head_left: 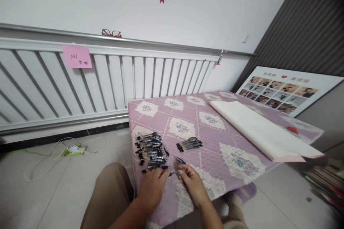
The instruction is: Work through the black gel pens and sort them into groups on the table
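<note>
Pinching a pen (173,173) with your right hand (190,179), near-right of the pen pile (150,150). Left hand (153,186) sits at that pile's near edge, grip unclear; smaller bundle (189,144) right of it.

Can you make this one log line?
left hand: on slim pen part | right hand: pinching its end | nearby: pen pile, smaller pen group

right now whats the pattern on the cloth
The cloth has cream floral diamonds on purple, head view.
</note>
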`<state>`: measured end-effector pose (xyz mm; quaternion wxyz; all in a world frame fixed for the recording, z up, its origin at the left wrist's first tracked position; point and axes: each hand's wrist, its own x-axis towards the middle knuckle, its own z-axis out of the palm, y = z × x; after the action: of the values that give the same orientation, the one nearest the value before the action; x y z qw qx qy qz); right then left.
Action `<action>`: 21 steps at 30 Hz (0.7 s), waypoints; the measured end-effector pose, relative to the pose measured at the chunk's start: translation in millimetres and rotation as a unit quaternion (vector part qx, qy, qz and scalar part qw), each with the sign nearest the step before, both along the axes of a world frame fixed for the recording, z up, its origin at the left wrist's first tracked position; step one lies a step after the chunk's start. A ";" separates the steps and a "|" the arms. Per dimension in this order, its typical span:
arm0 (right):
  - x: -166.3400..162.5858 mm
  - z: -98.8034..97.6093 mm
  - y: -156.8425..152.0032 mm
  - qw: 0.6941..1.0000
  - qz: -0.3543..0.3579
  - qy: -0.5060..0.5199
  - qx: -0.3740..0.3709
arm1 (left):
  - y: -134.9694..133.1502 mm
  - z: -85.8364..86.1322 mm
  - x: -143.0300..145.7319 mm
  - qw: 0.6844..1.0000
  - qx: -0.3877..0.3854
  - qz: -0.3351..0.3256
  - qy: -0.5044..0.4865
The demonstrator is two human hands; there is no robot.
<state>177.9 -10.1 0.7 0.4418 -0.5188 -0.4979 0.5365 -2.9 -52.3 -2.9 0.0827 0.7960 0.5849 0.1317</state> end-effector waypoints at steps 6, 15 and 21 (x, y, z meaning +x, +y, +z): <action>-7.5 7.5 -2.8 0.998 0.037 -0.046 0.029 | 0.1 -0.1 2.3 0.998 0.016 -0.045 0.031; -3.8 -5.0 -1.4 1.000 0.021 -0.008 0.021 | 0.1 3.8 2.6 0.999 -0.006 -0.032 0.033; -3.0 -8.5 -0.4 1.000 -0.021 0.009 0.018 | -0.8 5.6 3.3 0.999 -0.012 -0.026 0.025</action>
<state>174.9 -10.5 -7.8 0.4666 -0.5158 -0.4924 0.5232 0.4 -53.0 2.7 0.0811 0.8130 0.5674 0.1022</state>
